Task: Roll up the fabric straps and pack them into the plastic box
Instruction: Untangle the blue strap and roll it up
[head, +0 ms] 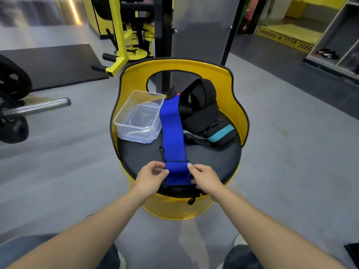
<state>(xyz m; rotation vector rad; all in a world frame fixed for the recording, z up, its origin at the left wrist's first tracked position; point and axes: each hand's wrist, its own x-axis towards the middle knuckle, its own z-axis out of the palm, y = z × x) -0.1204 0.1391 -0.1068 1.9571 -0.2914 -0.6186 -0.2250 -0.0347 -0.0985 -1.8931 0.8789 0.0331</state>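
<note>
— On top of the round black seat (213,160), which way did the blue strap (172,129) go?

— It lay long and flat, running from the near edge of the seat away to the far side. Its far end touched the pile of black straps (198,105). Its near end was folded over into a short flap.

— What was in the plastic box (139,117)?

— No straps. It was clear, and it sat on the seat just left of the blue strap, on top of what looked like its lid.

— Where were the hands?

— Both were at the near end of the strap. The left hand (150,178) pinched the left edge of the flap with bent fingers. The right hand (205,177) pinched the right edge the same way. So the flap sat right between the two hands.

— What else was on the seat?

— A strap with a teal stripe (220,133) lay at the near side of the black pile. A thin black loop (162,152) lay by the blue strap's left edge. The seat had a yellow back (219,72) behind it all.
</note>
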